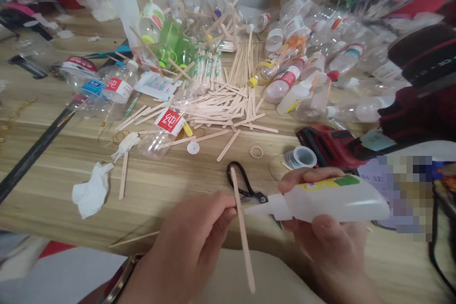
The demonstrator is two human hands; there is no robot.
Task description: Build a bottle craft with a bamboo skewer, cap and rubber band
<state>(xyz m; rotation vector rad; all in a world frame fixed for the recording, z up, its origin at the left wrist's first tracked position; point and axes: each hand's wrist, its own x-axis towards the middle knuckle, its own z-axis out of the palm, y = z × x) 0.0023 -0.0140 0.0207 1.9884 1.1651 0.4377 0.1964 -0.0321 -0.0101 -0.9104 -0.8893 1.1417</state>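
My left hand [192, 237] is closed, pinching a wooden popsicle stick [243, 242] near its middle between thumb and fingers. The stick points toward me, slightly slanted. In my right hand [331, 242] is a white glue bottle [335, 199] with a yellow and green label, lying on its side. Its narrow nozzle points left, with the tip at the stick's middle, close to my left fingertips. Black-handled scissors [240, 176] lie on the table just behind the stick and nozzle, their blades partly hidden.
Many loose popsicle sticks [217, 109] are piled mid-table, with plastic bottles [281, 61] behind and right. A red and black power tool [327, 145] and a small spool [301, 156] stand at right. Crumpled tissue [93, 190] lies left, near a long black bar [35, 152].
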